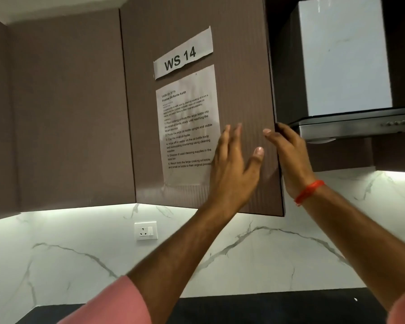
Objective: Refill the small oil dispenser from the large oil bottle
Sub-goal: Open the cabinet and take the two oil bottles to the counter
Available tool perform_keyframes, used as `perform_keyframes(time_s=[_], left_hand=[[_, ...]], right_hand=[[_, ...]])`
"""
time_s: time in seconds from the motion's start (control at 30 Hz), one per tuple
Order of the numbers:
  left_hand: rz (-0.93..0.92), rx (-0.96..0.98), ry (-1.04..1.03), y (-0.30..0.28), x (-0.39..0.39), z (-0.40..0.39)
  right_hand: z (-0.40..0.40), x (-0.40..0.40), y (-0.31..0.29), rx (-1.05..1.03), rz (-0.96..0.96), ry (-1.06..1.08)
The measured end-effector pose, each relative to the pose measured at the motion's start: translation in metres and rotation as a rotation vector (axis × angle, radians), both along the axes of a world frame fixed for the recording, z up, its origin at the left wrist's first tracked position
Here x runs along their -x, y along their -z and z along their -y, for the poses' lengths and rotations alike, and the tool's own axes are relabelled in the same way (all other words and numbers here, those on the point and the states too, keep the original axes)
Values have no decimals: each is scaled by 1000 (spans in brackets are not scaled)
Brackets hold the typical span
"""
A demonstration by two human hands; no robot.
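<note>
The right hand (288,155) curled round the door (243,90) edge; the left hand (234,164) lay spread against it. Swinging it wide seemed wise.

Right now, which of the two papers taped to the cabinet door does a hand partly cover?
The lower instruction sheet; the left hand overlaps its corner, while the WS 14 label above stays clear.

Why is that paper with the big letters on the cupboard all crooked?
The "WS 14" label is stuck on tilted, its right end higher, and its edges look torn. The instruction sheet below also slants, on the cabinet door. Nothing else stands out.
</note>
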State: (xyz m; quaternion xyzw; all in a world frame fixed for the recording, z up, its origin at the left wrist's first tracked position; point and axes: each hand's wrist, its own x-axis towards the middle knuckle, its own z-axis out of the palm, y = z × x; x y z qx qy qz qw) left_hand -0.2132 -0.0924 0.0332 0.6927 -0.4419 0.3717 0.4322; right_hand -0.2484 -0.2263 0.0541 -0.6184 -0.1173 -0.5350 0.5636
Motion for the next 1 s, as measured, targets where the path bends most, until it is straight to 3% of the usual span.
perform_keyframes(time_s=[0.2, 0.47, 0.6, 0.73, 1.0], left_hand=[[151, -94, -168, -29, 15, -38], [11, 84, 56, -31, 42, -106], [-93, 159, 147, -41, 57, -141], [-67, 309, 201, -48, 60, -179], [-86, 406, 20, -53, 48, -281]], right_hand=[[-61, 38, -19, 47, 22, -194], [-154, 76, -20, 119, 34, -465], [-214, 78, -16, 110, 53, -459], [-265, 73, -16, 135, 11, -489], [-359, 50, -14, 301, 60, -542]])
